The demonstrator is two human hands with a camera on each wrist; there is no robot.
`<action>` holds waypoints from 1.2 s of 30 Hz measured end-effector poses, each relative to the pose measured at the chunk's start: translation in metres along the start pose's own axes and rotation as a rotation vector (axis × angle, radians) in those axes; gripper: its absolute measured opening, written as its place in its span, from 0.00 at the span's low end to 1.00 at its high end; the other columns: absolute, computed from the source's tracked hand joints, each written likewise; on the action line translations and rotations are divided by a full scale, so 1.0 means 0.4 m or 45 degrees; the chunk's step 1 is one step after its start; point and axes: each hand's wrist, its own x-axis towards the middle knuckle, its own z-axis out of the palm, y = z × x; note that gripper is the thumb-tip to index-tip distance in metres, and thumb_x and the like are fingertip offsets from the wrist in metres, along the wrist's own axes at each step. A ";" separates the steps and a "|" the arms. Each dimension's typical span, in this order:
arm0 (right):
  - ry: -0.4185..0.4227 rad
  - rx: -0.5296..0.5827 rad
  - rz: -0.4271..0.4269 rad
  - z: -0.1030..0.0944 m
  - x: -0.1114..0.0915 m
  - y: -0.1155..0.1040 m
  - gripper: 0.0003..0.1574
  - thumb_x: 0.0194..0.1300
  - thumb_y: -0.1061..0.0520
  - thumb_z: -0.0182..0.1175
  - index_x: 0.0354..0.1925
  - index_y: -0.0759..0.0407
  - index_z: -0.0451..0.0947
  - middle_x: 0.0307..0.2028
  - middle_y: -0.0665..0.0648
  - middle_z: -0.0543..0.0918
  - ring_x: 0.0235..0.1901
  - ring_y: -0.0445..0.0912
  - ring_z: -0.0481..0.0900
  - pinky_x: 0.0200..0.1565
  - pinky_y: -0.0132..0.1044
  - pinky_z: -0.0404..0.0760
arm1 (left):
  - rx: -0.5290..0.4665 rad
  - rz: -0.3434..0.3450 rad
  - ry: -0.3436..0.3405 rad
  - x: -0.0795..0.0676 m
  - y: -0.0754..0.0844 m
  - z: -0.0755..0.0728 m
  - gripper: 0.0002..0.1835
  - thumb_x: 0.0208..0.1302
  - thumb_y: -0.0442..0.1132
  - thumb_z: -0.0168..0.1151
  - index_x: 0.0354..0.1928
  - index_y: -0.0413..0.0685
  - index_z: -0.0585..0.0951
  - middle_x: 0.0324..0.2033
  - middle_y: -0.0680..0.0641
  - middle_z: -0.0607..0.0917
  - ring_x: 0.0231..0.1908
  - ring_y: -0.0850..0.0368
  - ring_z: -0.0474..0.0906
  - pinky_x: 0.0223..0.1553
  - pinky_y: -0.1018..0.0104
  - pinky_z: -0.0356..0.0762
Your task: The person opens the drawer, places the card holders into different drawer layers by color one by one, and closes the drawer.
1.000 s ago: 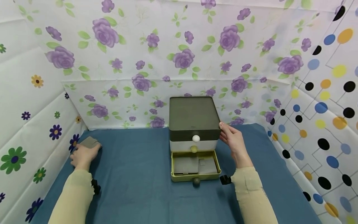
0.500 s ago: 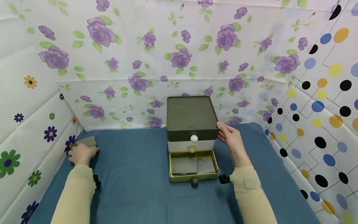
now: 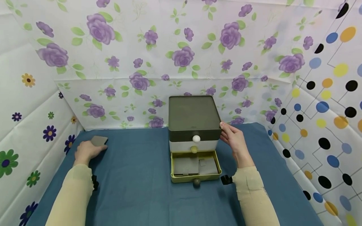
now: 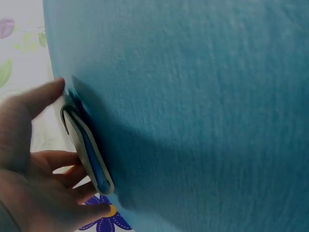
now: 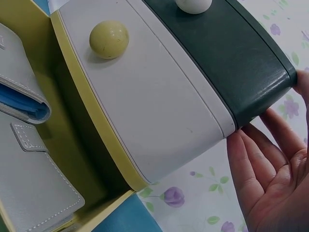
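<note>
At the left of the table my left hand (image 3: 86, 151) holds a grey wallet (image 3: 99, 140) with thumb and fingers. The left wrist view shows the wallet (image 4: 87, 150) edge-on, folded, with a blue inside and its shadow on the cloth. My right hand (image 3: 233, 141) rests at the right side of a small drawer cabinet (image 3: 195, 113), thumb at the top front corner, fingers fairly straight along the side. The cabinet's yellow bottom drawer (image 3: 195, 180) is pulled out. Inside lie two more grey wallets, one (image 5: 41, 179) with a stitched tab, the other (image 5: 21, 72) with blue showing.
A blue cloth (image 3: 135, 182) covers the table. The cabinet's upper drawers, with a white knob (image 3: 196, 138) and a yellow knob (image 3: 194, 149), are pushed in. Patterned sheets (image 3: 127, 62) enclose the back and both sides.
My left hand has moved slightly to the right with the grey wallet, which now shows farther out past the fingers. My right hand has stayed at the cabinet's corner.
</note>
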 end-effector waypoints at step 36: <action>0.012 0.006 0.015 0.010 -0.009 -0.002 0.47 0.73 0.30 0.65 0.77 0.53 0.73 0.71 0.59 0.78 0.62 0.40 0.83 0.60 0.33 0.82 | 0.012 -0.083 -0.059 -0.043 0.009 -0.012 0.47 0.62 0.53 0.76 0.63 0.15 0.70 0.55 0.16 0.69 0.58 0.17 0.62 0.60 0.21 0.64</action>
